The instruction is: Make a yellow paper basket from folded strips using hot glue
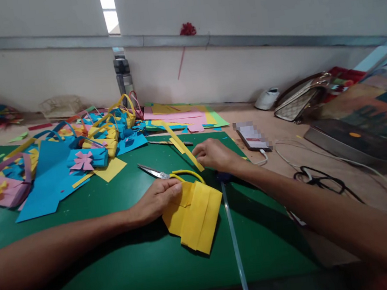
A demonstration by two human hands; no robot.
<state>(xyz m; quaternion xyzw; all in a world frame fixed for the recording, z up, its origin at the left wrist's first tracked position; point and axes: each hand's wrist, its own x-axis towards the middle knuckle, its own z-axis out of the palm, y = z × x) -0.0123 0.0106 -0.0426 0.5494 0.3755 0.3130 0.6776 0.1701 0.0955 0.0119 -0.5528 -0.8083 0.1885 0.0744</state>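
Note:
My left hand [157, 197] grips a folded yellow paper piece [197, 215] by its upper left corner, thumb on top. My right hand [215, 155] has its fingers curled at a narrow yellow paper strip [186, 149], which slants up and to the left. Scissors [155, 171] with yellow handles lie between the hands, blades pointing left; the folded paper partly covers the handles. Under my right wrist shows a dark blue object [223, 177], mostly hidden. From it a long translucent stick [235, 241] runs toward the near edge.
A green mat [123, 262] covers the work area. Small paper baskets [87, 159], blue sheets [44, 182] and stacked coloured paper [182, 113] fill the left and back. A phone [253, 135] with cable, glasses [319, 180], a handbag [300, 99] and a bottle [123, 78] stand around.

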